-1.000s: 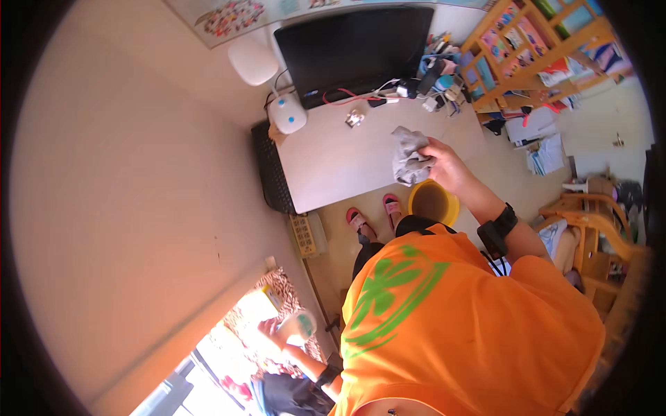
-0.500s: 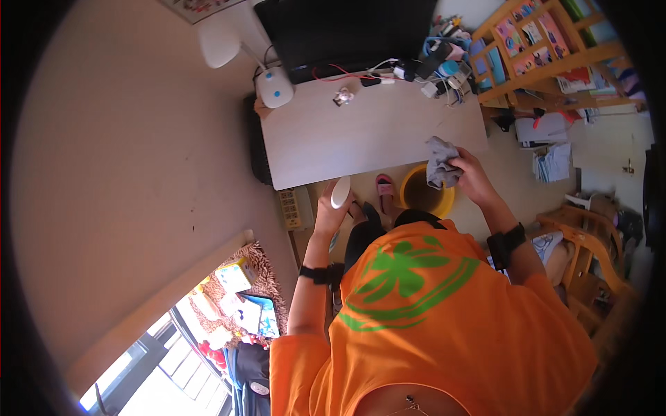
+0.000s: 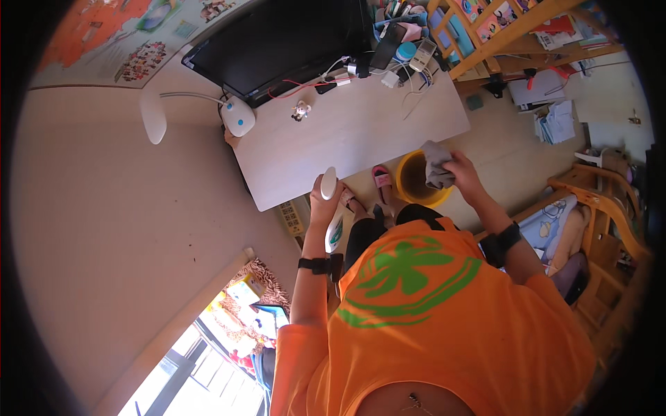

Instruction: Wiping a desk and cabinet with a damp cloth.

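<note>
Nearest to me is the orange shirt (image 3: 444, 353) with its green print, and a dark wristband (image 3: 316, 265) sits on the left forearm, a second one (image 3: 501, 243) on the right. To the left, at the near-left window ledge, I can make out a shaggy brown mat (image 3: 267, 274) bearing a yellow-and-white box (image 3: 245, 288). Farther out I have the left hand (image 3: 323, 208), its fingers curled round a white spray bottle (image 3: 329, 183) just under the head, with part of the bottle's body showing on the near side of the hand; I cannot tell whether the trigger is pressed. On my right, the right hand (image 3: 465, 179) pinches a crumpled grey cloth (image 3: 437, 166) between bent fingers, and the cloth covers part of a yellow bucket (image 3: 424, 201) on the floor in my view. Between the hands, on the floor, I see a pink sandal (image 3: 382, 177). Past them lies the pale table (image 3: 361, 132), with a small figurine (image 3: 300, 111) left of its middle, a white lamp (image 3: 238, 116) at its far left and a dark monitor (image 3: 284, 45) along the far side. At the far right, chargers and cables (image 3: 409, 69) crowd the table's corner, and beyond that corner I see a wooden bookshelf (image 3: 491, 66)
</note>
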`<state>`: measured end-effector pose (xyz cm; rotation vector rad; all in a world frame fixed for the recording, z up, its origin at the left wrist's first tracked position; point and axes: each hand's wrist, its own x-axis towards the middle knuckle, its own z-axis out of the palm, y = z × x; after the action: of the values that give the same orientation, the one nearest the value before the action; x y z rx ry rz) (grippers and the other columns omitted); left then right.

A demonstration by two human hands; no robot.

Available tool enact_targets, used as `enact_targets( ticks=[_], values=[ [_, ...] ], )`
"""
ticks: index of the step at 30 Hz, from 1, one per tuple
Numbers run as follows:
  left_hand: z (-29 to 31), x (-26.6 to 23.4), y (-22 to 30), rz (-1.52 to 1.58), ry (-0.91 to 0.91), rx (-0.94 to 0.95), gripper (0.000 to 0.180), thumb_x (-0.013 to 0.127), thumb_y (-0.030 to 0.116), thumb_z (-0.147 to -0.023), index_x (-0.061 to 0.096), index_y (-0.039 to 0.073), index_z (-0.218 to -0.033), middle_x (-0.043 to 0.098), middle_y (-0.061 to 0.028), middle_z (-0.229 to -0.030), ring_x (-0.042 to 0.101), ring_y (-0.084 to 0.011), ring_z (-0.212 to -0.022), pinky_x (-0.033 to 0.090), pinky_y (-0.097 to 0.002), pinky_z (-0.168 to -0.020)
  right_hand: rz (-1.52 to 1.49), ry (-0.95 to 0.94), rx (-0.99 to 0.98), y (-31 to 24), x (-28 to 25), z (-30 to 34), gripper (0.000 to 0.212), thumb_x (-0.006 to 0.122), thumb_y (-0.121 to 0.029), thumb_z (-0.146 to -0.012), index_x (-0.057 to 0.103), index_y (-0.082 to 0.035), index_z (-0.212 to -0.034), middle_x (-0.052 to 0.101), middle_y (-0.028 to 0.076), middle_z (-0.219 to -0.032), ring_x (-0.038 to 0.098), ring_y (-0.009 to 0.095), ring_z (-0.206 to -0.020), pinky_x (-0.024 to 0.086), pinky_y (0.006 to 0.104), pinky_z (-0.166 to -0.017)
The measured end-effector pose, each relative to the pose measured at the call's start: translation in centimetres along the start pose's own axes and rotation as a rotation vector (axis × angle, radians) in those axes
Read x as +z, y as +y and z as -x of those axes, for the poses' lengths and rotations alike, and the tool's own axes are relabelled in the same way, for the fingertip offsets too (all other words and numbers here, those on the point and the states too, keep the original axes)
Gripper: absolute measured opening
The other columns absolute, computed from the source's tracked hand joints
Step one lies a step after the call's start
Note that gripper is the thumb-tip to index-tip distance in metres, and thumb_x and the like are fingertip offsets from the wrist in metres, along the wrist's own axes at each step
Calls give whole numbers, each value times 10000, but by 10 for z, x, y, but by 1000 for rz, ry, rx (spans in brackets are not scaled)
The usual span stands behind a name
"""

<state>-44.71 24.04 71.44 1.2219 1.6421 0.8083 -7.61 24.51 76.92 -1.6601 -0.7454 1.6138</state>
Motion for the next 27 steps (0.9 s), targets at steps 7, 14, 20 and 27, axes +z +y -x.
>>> enact_targets(
  ticks=[7,14,20,27],
  values=[
    [44,-46,-10,-192,278,124,252,692,126,-844,631,-1,-1053,673,-87,-882,642,-190,-759,530,-331,-718,577,-9,-410,15,89,-81,472,581,-55,-821,544,-22,-1290,612,212,-1232,636,316,-1061,496,354,-903],
    [85,-85,-10,-263,231,-47,230,652,59,-829,632,10,-1052,663,-129,-945,669,-281,-844,531,-380,-730,843,112,-913,149,215,-147,444,441,-68,-927,479,-42,-1369,417,189,-1456,384,368,-1361,350,459,-1100],
    [104,-106,-21,-236,208,-154,232,652,38,-822,627,2,-1050,659,-128,-930,660,-259,-814,528,-365,-725,982,-409,-1136,147,289,-104,427,489,-76,-902,486,-12,-1325,477,180,-1389,415,343,-1346,347,455,-1118],
    [75,-123,-33,-162,206,-96,243,648,31,-815,624,-1,-1055,649,-143,-958,664,-288,-838,530,-374,-725,1218,341,-572,99,121,-186,568,378,2,-899,341,-25,-1466,359,185,-1503,301,324,-1422,213,407,-1203]
  ],
)
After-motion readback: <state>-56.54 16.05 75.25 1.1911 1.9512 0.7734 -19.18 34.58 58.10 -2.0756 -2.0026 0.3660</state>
